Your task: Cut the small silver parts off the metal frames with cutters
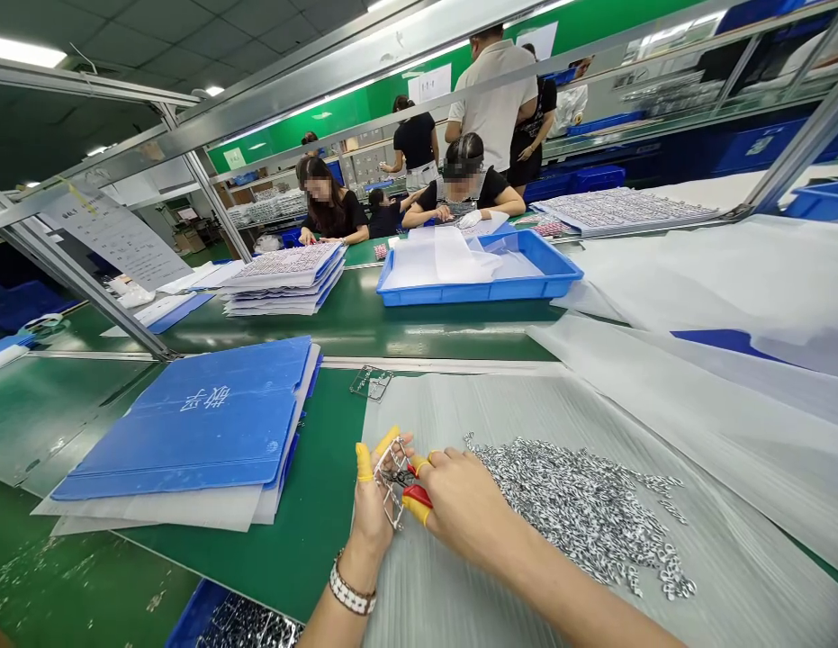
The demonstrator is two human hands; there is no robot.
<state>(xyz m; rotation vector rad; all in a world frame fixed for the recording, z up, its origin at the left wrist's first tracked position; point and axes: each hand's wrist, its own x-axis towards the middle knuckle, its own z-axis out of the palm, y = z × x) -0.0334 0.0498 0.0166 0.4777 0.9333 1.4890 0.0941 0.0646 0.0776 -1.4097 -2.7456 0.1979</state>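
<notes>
Close Work Above a Green Bench (328, 504)

A white liner (446, 585) covers part of the surface. Farther back, a blue tray (476, 291) holds loose translucent sheets (425, 261); below the near edge, a blue bin (184, 623) holds shiny metal parts (243, 627). Small silvery pieces (581, 504) lie heaped on the liner. The right hand (463, 495) is wrapped round a red-handled tool (417, 495), its tips at the lattice frame (390, 479), their gap indiscernible. The left hand (373, 515) grips that frame in curled fingers. Good technique probably means bracing it, keeping fingertips clear, squeezing lightly lest thin bars bend.
</notes>
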